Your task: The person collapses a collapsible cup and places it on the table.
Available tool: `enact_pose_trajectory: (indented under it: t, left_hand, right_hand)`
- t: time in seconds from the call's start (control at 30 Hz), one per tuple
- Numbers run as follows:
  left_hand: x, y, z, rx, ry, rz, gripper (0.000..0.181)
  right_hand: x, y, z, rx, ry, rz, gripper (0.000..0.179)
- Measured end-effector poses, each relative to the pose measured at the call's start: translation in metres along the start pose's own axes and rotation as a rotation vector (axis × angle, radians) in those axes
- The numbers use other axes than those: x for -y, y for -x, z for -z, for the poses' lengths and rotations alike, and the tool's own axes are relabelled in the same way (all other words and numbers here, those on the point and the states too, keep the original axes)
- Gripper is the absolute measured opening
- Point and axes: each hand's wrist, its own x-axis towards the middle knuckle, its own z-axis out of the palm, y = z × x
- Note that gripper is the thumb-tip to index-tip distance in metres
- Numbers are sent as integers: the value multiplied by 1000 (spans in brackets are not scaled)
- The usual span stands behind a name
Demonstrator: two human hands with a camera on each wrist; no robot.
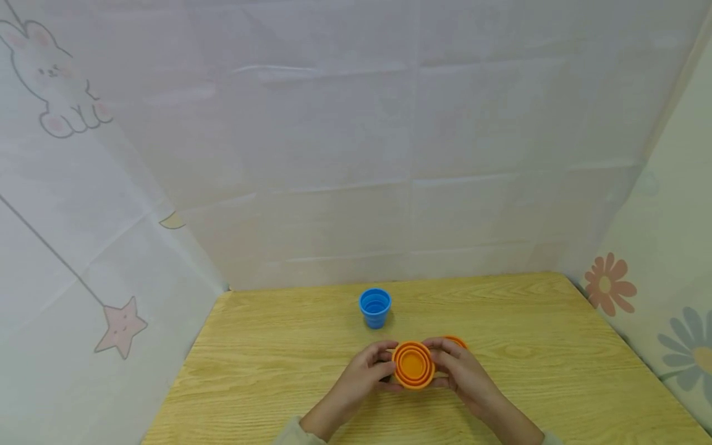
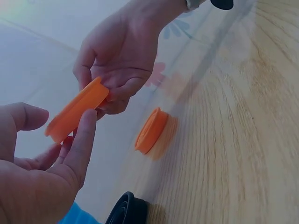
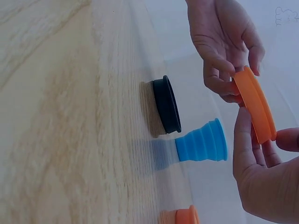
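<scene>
An orange collapsible cup (image 1: pixel 413 365), folded flat into rings, is held above the table between both hands. My left hand (image 1: pixel 360 376) grips its left edge with thumb and fingers, while the right hand (image 1: pixel 466 378) grips the right edge. Both wrist views show the folded cup side-on, fingertips along its rim and underside. A second flat orange cup (image 2: pixel 152 130) lies on the table, partly behind the right hand in the head view. On the table near the left hand sits a black folded cup (image 3: pixel 166 105), mostly hidden in the head view.
A blue collapsible cup (image 1: pixel 375 308), extended to full height, stands upright farther back on the wooden table (image 1: pixel 267 364). Printed white sheets (image 1: pixel 334 154) hang behind the table and along both sides.
</scene>
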Motion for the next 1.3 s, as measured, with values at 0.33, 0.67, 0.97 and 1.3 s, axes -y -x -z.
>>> enact_pose_trajectory:
  t: [0.33,0.67,0.97,1.3]
  left_hand:
    - [0,-4,-2,-33,-3,29,44]
    - [-5,-7,-4,-46,-14,31,43]
    - [-11,-16,-8,-34,-17,44,42]
    - [-13,-35,-13,-31,-51,28,41]
  right_hand:
    - [-1,0,-1,-18,12,-1,49]
    - [2,-2,3,-2,34,-6,53]
    - [6,-3,9,-21,47,1,49]
    - [14,-7,21,-27,54,-3,47]
